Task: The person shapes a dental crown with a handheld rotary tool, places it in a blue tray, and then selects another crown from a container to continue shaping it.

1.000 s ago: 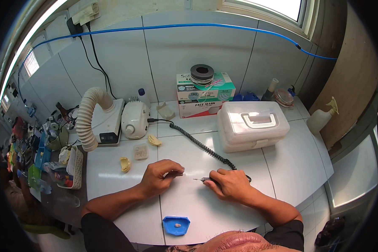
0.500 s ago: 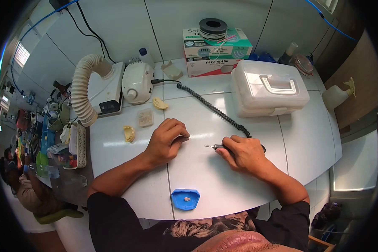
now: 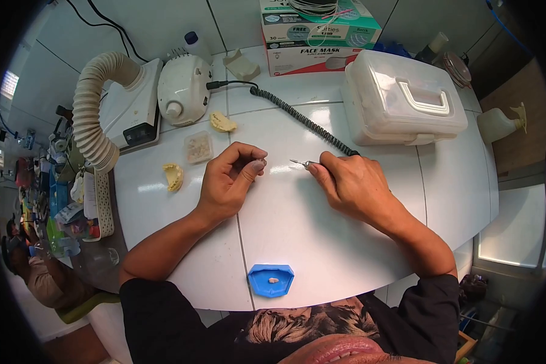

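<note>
My right hand (image 3: 359, 187) is wrapped round a rotary handpiece (image 3: 309, 164), a thin bur at its tip pointing left. A black coiled cord (image 3: 303, 119) links it to the white micromotor unit (image 3: 185, 91). Left of the bur tip, a short gap away, my left hand (image 3: 225, 182) is closed in a pinch; whatever sits between thumb and finger is too small to name. Close to the table's front edge stands a blue tray (image 3: 258, 290) with a small tooth-coloured piece (image 3: 273, 281) in it. Two yellowish dental models (image 3: 173, 177) and a small clear box (image 3: 198, 147) lie beyond my left hand.
A ribbed hose (image 3: 85, 103) arches over a white machine at the back left. Face mask boxes (image 3: 321, 57) and a white carry case (image 3: 400, 100) stand at the back. A spray bottle (image 3: 497, 126) is at the right. Another person (image 3: 45, 273) sits at far left.
The view has tilted downward and closer. My left hand has turned, so its thumb and fingertips show more. My right hand has raised its grip on the handpiece, and the bur points slightly upward.
</note>
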A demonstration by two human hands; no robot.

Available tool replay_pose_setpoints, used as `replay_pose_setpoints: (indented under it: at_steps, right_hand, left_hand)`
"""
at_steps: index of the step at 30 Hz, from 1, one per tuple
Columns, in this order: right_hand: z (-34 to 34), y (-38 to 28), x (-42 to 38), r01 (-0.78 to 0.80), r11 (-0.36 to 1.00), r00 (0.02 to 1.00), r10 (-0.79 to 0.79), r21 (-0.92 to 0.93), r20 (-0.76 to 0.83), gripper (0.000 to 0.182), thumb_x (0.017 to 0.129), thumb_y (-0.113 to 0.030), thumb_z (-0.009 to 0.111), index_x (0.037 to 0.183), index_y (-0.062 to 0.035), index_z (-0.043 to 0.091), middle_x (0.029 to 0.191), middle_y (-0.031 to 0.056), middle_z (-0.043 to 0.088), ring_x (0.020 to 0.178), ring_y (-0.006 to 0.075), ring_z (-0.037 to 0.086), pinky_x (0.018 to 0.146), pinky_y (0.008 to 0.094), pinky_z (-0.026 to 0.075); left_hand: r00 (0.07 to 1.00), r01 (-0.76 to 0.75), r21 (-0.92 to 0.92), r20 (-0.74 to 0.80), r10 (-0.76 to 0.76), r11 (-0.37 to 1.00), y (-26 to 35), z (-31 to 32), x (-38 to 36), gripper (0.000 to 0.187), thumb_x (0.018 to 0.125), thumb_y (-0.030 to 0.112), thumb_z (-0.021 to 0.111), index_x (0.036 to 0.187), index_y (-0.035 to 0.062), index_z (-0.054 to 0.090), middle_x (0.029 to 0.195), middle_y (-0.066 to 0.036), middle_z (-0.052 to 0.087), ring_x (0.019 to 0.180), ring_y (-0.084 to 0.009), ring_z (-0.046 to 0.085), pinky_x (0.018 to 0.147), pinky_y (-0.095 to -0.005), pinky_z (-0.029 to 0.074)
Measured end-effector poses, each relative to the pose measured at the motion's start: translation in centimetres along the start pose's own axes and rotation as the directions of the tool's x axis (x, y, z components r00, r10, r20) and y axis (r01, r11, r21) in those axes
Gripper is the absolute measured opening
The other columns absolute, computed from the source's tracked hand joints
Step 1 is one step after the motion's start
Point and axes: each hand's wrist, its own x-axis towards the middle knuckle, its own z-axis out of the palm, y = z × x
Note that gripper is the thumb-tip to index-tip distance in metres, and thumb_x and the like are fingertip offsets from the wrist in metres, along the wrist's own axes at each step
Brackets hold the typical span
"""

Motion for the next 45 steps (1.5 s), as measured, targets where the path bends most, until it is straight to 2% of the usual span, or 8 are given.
replay_pose_setpoints:
  at_steps: [7, 10, 13, 22, 28, 31, 34, 45]
  right_hand:
    - [0.1, 0.2, 1.1, 0.015, 1.0, 1.0, -0.015, -0.006, 0.028, 0.044, 0.113, -0.042, 0.063, 0.089, -0.005, 0.067, 0.067, 0.0173, 0.069, 0.058, 0.0429, 0.069, 0.056, 0.0544, 0.055]
    - [0.8, 0.0, 0.1, 0.065, 0.997, 0.998, -0.066, -0.047, -0.015, 0.043, 0.112, -0.043, 0.065, 0.09, -0.006, 0.066, 0.068, 0.0134, 0.068, 0.055, 0.0369, 0.068, 0.052, 0.05, 0.054]
    - [1.1, 0.1, -0.3, 0.135, 0.983, 0.987, -0.145, -0.122, -0.072, 0.045, 0.109, -0.047, 0.07, 0.09, -0.0072, 0.065, 0.067, 0.0088, 0.064, 0.051, 0.0293, 0.065, 0.047, 0.0429, 0.051]
    - [1.2, -0.1, 0.0, 0.167, 0.976, 0.984, -0.175, -0.138, -0.045, 0.048, 0.106, -0.051, 0.073, 0.087, -0.0075, 0.065, 0.067, 0.0075, 0.062, 0.049, 0.0271, 0.064, 0.046, 0.0415, 0.05]
    - [1.3, -0.1, 0.1, 0.191, 0.973, 0.979, -0.2, -0.132, -0.051, 0.047, 0.104, -0.049, 0.077, 0.084, -0.0074, 0.065, 0.066, 0.0071, 0.061, 0.049, 0.0267, 0.064, 0.045, 0.0407, 0.049]
    - [1.5, 0.1, 0.1, 0.22, 0.97, 0.972, -0.227, -0.1, -0.068, 0.047, 0.103, -0.048, 0.078, 0.084, -0.0076, 0.065, 0.065, 0.0068, 0.061, 0.049, 0.0264, 0.064, 0.045, 0.0404, 0.049]
    - [1.3, 0.0, 0.1, 0.216, 0.972, 0.974, -0.222, -0.087, -0.057, 0.046, 0.103, -0.048, 0.078, 0.084, -0.0077, 0.066, 0.065, 0.0067, 0.061, 0.049, 0.0262, 0.064, 0.046, 0.0405, 0.049]
    - [1.4, -0.1, 0.2, 0.199, 0.972, 0.978, -0.206, -0.128, -0.043, 0.047, 0.102, -0.049, 0.078, 0.085, -0.0073, 0.067, 0.067, 0.0082, 0.064, 0.052, 0.0268, 0.067, 0.047, 0.0405, 0.052]
  left_hand:
    - [0.998, 0.054, 0.091, 0.018, -0.056, 0.994, 0.3, 0.3, -0.2, 0.022, 0.104, -0.004, 0.074, 0.124, -0.0021, 0.066, 0.117, -0.012, 0.076, 0.116, -0.0164, 0.075, 0.102, -0.0302, 0.062]
    - [0.997, 0.064, 0.074, 0.029, -0.066, 0.995, 0.2, 0.2, -0.2, 0.021, 0.104, -0.004, 0.075, 0.122, -0.0028, 0.065, 0.119, -0.015, 0.078, 0.113, -0.0175, 0.077, 0.099, -0.0298, 0.064]
    - [1.0, 0.021, 0.051, -0.007, -0.021, 0.998, 0.3, 0.7, -0.1, 0.016, 0.103, -0.002, 0.074, 0.119, -0.0035, 0.069, 0.11, -0.014, 0.082, 0.101, -0.0153, 0.08, 0.09, -0.0286, 0.065]
    - [0.998, 0.034, 0.185, 0.052, -0.045, 0.982, 1.0, 0.4, -0.1, 0.018, 0.1, -0.005, 0.076, 0.116, -0.0027, 0.068, 0.111, -0.014, 0.081, 0.102, -0.016, 0.08, 0.091, -0.0285, 0.065]
    - [0.994, -0.089, 0.35, 0.093, 0.059, 0.933, 1.0, 0.4, 0.0, 0.016, 0.097, -0.004, 0.081, 0.111, -0.0009, 0.073, 0.106, -0.009, 0.08, 0.09, -0.0096, 0.075, 0.079, -0.024, 0.06]
    - [0.998, -0.041, 0.322, 0.067, 0.021, 0.946, 1.0, 0.5, -0.1, 0.017, 0.095, -0.003, 0.083, 0.108, 0.0, 0.074, 0.102, -0.007, 0.08, 0.087, -0.0078, 0.072, 0.075, -0.0227, 0.057]
    - [0.999, -0.039, 0.291, 0.027, 0.033, 0.956, 0.8, 0.6, 0.0, 0.014, 0.095, 0.005, 0.084, 0.106, 0.0011, 0.076, 0.097, -0.007, 0.081, 0.083, -0.0117, 0.075, 0.069, -0.0255, 0.057]
    - [0.999, -0.032, 0.326, 0.048, 0.017, 0.945, 0.8, 0.6, -0.1, 0.014, 0.094, 0.004, 0.084, 0.106, 0.0015, 0.076, 0.095, -0.007, 0.08, 0.08, -0.01, 0.072, 0.066, -0.025, 0.055]
